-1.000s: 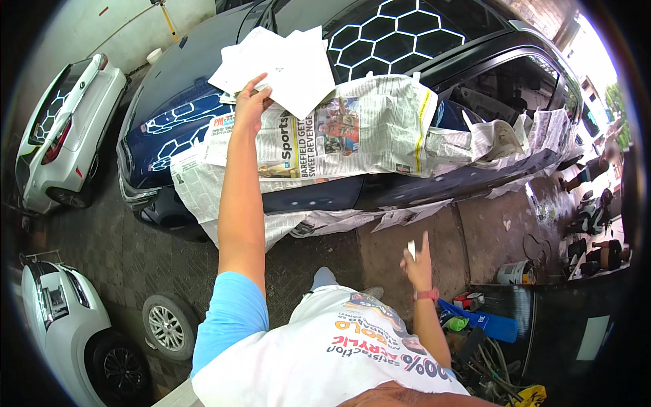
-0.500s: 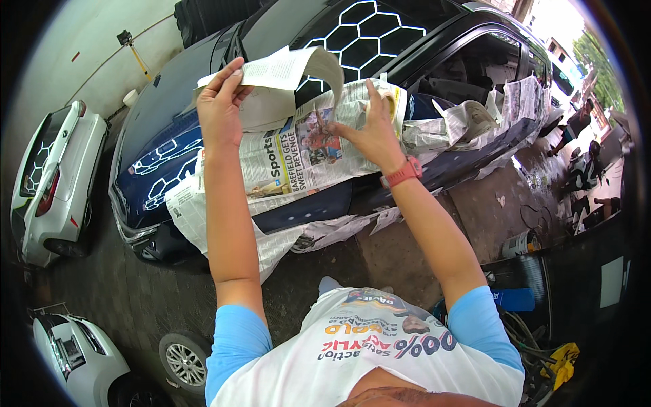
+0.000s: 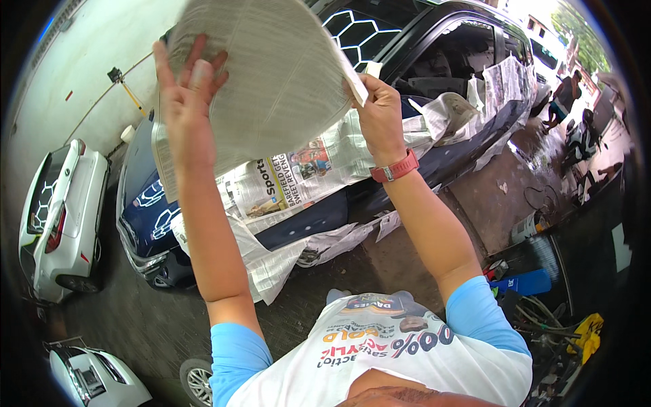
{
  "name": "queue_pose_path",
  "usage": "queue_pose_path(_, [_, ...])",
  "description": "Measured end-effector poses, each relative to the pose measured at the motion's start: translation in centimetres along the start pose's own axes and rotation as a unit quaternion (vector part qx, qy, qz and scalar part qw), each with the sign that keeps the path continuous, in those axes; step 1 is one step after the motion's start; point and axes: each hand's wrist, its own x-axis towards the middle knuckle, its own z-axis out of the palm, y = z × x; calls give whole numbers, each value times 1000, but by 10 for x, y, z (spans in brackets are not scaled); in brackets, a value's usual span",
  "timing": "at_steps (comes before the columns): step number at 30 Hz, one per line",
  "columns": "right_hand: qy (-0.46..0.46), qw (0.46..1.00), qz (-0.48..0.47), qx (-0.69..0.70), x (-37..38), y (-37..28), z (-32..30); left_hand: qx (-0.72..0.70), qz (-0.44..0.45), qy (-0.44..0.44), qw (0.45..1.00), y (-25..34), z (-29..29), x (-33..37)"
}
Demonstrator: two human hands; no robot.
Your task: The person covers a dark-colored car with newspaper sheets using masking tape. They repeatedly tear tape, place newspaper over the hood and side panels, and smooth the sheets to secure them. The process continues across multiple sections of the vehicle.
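Observation:
A wide sheet of newspaper (image 3: 271, 74) is held up over the side of the dark blue car (image 3: 298, 222). My right hand (image 3: 380, 115) pinches the sheet's right edge between thumb and fingers. Against its left part, my left hand (image 3: 188, 102) is open with the fingers spread, slightly blurred. Beneath the raised sheet, a printed newspaper page (image 3: 271, 186) lies along the car's upper side. More newspaper (image 3: 271, 271) hangs lower down, and a crumpled piece (image 3: 451, 115) covers the part farther right. The raised sheet hides much of the hood and windshield.
A white car (image 3: 68, 217) stands at the left, another white vehicle (image 3: 102, 373) at the lower left near a wheel (image 3: 196, 381). At right are a can (image 3: 527, 227), a blue object (image 3: 525, 281) and a yellow bag (image 3: 588, 336). A person (image 3: 564, 95) is farther back.
The loose sheet has been raised and spread out between my hands. My right hand has left the page on the car and now grips the sheet's edge; my left fingers have opened.

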Motion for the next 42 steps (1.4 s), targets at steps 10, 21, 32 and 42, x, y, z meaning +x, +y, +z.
queue_pose_path(10, [-103,989,99,-31,-25,-91,-77,342,121,-160,918,-18,144,-110])
queue_pose_path(21, [-13,983,156,93,-85,-131,-254,230,8,-268,936,-14,301,-185])
queue_pose_path(32, [73,966,224,105,-148,-135,-345,77,-175,-360,913,-29,370,-252])
queue_pose_path(42, [128,978,165,-8,-167,-135,-375,13,-259,-372,891,-47,400,-283])
